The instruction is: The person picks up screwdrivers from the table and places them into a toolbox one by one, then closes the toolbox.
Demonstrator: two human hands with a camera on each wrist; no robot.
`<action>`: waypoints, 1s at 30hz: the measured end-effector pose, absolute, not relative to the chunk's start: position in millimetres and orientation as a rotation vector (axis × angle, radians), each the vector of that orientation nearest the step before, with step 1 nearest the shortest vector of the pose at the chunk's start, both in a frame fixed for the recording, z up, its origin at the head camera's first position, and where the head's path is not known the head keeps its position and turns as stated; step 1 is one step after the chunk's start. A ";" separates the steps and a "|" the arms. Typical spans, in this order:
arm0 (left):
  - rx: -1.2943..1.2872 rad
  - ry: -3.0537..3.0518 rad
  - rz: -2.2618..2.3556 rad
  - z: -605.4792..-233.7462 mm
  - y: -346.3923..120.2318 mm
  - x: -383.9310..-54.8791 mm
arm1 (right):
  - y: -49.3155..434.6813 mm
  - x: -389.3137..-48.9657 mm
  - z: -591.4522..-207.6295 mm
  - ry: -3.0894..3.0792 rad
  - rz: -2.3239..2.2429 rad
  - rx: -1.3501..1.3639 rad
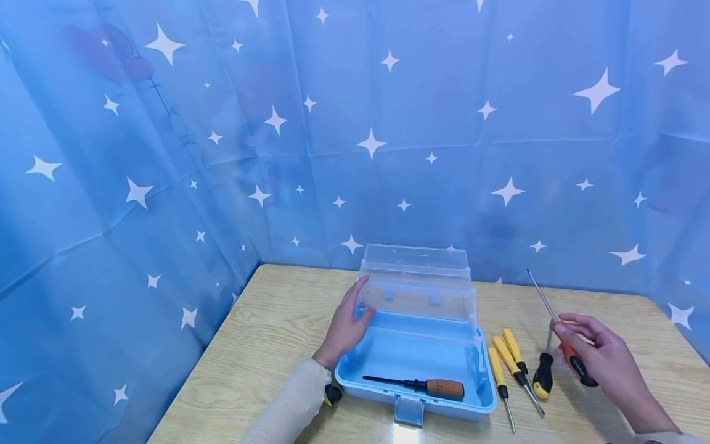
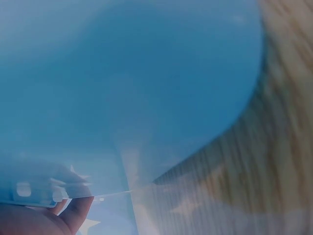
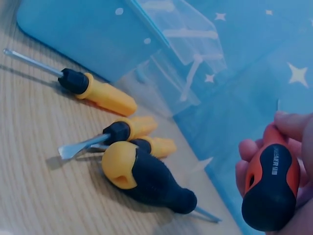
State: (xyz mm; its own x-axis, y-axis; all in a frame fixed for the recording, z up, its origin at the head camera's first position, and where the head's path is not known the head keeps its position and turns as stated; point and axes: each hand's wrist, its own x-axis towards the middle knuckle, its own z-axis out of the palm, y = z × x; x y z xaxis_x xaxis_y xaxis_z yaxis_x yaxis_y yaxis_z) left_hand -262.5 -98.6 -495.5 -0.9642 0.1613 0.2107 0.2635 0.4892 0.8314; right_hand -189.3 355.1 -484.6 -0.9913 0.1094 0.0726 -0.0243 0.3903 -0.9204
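Observation:
My right hand (image 1: 599,354) holds a red and black screwdriver (image 1: 574,354) by its handle, its shaft slanting up to the left. In the right wrist view the handle (image 3: 271,188) lies between thumb and fingers. My left hand (image 1: 346,327), fingers fairly straight, is at the left side of a light blue toolbox (image 1: 366,390), by its raised clear lid (image 1: 416,290). Whether it touches the lid is hard to tell. Inside the box lies a wooden-handled screwdriver (image 1: 444,388), its dark shaft pointing left.
Right of the box, three yellow-handled screwdrivers (image 1: 501,354) and a stubby-handled black and yellow screwdriver (image 1: 543,373) lie on the wooden table (image 1: 249,333). A small black and yellow thing (image 1: 333,395) shows beside my left sleeve. A blue starred curtain (image 1: 355,123) hangs behind.

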 end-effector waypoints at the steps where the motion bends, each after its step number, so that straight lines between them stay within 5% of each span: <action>1: -0.374 -2.619 -1.493 -495.7 -98.5 -262.6 | 354.7 -189.3 -483.5 -2.522 1.659 -0.076; 30: -0.364 -2.620 -1.475 -497.9 -98.1 -263.6 | 322.0 -186.3 -445.3 -2.600 1.570 0.113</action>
